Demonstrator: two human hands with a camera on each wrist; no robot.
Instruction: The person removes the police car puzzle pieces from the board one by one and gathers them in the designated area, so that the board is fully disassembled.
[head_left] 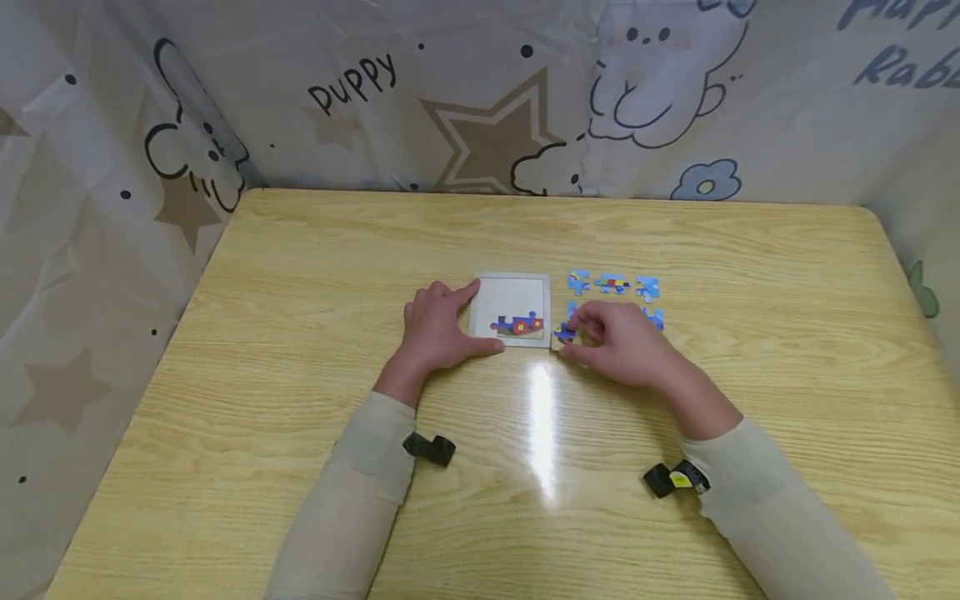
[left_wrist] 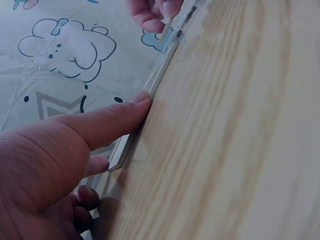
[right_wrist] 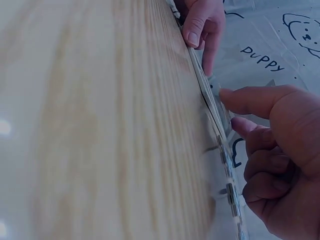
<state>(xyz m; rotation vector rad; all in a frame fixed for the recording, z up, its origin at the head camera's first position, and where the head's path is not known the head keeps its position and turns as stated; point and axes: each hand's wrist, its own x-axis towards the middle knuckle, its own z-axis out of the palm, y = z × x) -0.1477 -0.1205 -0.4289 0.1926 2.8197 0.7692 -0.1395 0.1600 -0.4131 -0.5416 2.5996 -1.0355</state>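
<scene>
A square puzzle tray [head_left: 510, 293] with a pale rim lies on the table. Joined picture pieces [head_left: 519, 326], blue with red and yellow round shapes, fill its lower right part. My left hand [head_left: 435, 327] holds the tray from the left, thumb along the near rim and index finger at the far left corner. In the left wrist view that thumb presses against the tray's edge [left_wrist: 122, 147]. Just off the tray's right side, my right hand [head_left: 628, 343] pinches a blue and yellow puzzle piece [head_left: 562, 335] between thumb and index finger, partly covering it.
Loose jigsaw pieces lie right of the tray: a light blue corner-like one [head_left: 578, 282], a red and yellow one [head_left: 612, 284] and another blue one [head_left: 648, 288]. Nearer ones, such as this blue piece [head_left: 656, 317], are partly behind the right hand. A printed curtain [head_left: 480, 108] hangs behind the wooden table [head_left: 337, 250].
</scene>
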